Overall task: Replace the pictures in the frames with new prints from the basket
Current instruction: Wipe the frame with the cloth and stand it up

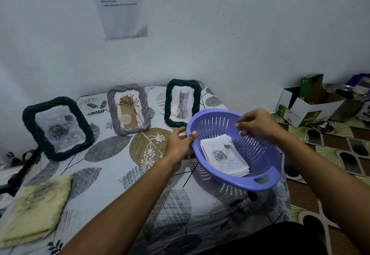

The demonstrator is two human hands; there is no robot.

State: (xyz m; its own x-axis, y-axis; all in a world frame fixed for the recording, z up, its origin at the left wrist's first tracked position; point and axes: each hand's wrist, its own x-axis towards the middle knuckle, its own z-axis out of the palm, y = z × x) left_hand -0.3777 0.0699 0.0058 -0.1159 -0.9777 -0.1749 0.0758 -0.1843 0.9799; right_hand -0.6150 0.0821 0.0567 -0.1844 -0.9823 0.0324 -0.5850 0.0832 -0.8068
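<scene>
The left hand [181, 144] grips the basket [266, 182] rim at nine o'clock — keep it tilted; the right hand [258, 123], loosely curled and empty, should pinch the top print [223, 155].

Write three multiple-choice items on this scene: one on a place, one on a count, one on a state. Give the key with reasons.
1. Where is the stack of prints?
A. in the purple basket
B. on the yellow cloth
C. against the wall

2. How many frames stand on the bed?
A. two
B. three
C. five

3. What is the left hand doing?
A. lying flat on the bed
B. gripping the basket's rim
C. lifting a frame

Key: A, the prints lie inside the basket; B, the rose frame, the plant frame and the cat frame stand there; B, its thumb hooks over the rim.
</scene>
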